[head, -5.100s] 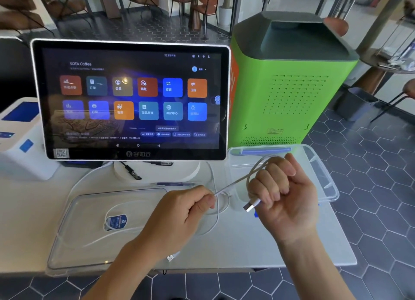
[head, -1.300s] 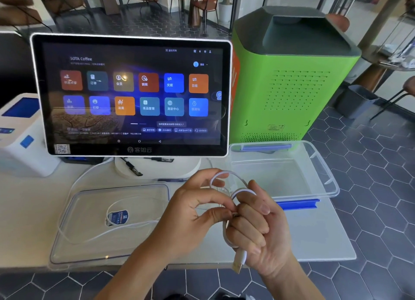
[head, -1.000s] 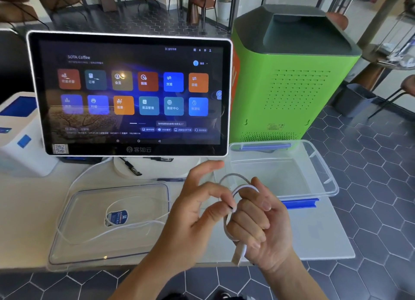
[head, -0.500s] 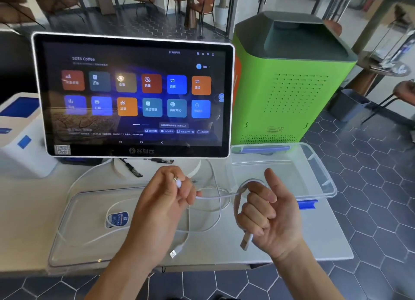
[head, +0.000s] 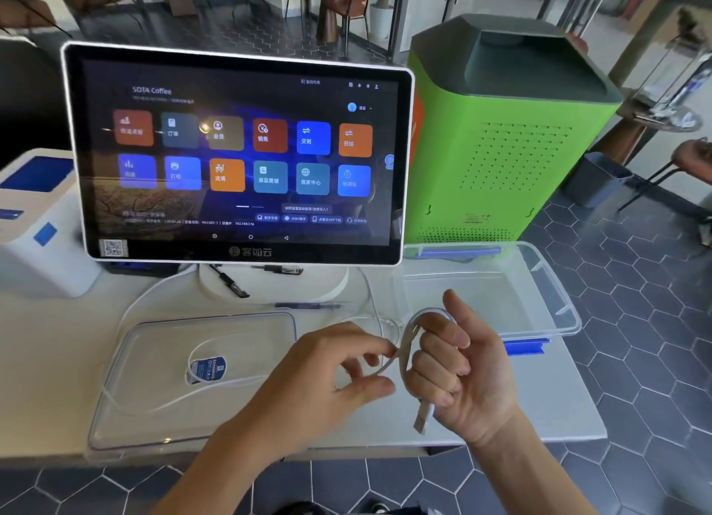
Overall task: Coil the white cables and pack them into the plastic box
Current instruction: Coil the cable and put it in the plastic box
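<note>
Pinched white cable [head: 404, 351] in left hand [head: 327, 383], looped over half-curled fingers of right hand [head: 458, 372], above tabletop's front edge, near plastic box [head: 554, 306]. Best kept loops even, plug tucked.

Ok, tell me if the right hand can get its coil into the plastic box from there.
Probably yes: the right hand holds the white cable beside the plastic box, whose top is open, with nothing between them.
</note>
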